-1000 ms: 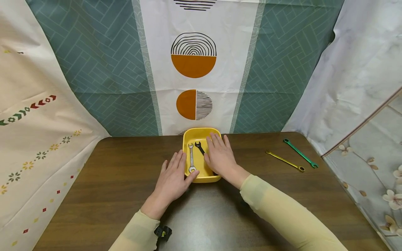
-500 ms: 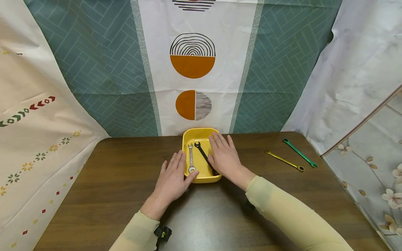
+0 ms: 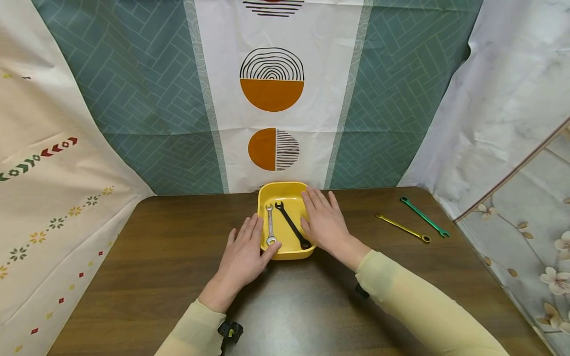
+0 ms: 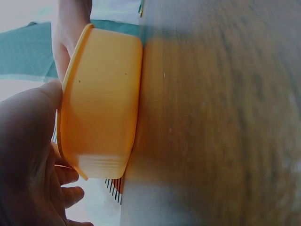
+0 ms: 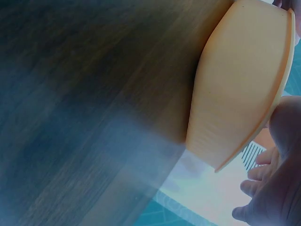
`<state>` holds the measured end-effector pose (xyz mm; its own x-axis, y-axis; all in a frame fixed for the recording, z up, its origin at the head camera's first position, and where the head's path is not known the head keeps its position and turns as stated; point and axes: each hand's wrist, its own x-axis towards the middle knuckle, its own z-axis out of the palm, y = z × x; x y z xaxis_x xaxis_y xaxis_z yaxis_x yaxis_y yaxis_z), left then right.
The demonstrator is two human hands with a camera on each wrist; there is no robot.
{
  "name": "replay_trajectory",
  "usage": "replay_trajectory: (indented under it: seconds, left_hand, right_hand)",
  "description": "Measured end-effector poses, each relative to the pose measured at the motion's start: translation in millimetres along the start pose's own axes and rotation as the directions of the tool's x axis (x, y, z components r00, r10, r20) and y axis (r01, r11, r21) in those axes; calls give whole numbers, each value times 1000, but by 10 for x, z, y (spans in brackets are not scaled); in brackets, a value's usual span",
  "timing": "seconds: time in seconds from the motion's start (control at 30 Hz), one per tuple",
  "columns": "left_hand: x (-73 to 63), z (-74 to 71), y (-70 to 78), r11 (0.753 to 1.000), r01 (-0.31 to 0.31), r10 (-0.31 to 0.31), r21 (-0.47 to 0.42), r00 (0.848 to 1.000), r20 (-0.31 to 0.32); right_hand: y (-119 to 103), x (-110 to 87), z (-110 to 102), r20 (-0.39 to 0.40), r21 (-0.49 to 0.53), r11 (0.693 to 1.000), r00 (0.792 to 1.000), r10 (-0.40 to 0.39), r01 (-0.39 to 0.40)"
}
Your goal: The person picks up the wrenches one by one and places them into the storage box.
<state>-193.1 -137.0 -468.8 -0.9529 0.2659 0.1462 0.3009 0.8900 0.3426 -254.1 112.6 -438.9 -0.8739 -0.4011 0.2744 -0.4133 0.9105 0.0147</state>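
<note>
A yellow plastic tray (image 3: 286,241) stands at the table's far edge in the head view. Inside it lie a silver wrench (image 3: 270,225) on the left and a black wrench (image 3: 292,225) slanting beside it. My left hand (image 3: 242,253) rests on the tray's left rim, fingers straight, with its thumb over the near-left corner. On the right rim lies my right hand (image 3: 327,222), its fingers extended forward. Both wrist views show the tray's outer wall (image 4: 101,101) from low down. In the right wrist view, my right thumb touches the rim (image 5: 269,113).
To the right on the brown wooden table (image 3: 169,247) lie a yellow wrench (image 3: 403,228) and a green wrench (image 3: 424,216). A patterned curtain (image 3: 271,173) hangs right behind the far edge. More cloth hangs along both sides.
My right hand has slid right, from over the tray's inside to its right rim, uncovering the whole black wrench. My left hand stays in place.
</note>
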Motion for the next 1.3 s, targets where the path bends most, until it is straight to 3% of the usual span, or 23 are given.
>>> replay_trajectory:
  seconds: [0.73,1.3]
  left_hand:
    - [7,1,-1,1000,-4,4,-7,1000,-7]
    - [3,-17,4,1000,11,-11,-7,1000,11]
  right_hand:
    - [202,-118,-86,-36,6,1000,999,5,-4]
    - [374,-173,-129,35,34,997,997,65,-66]
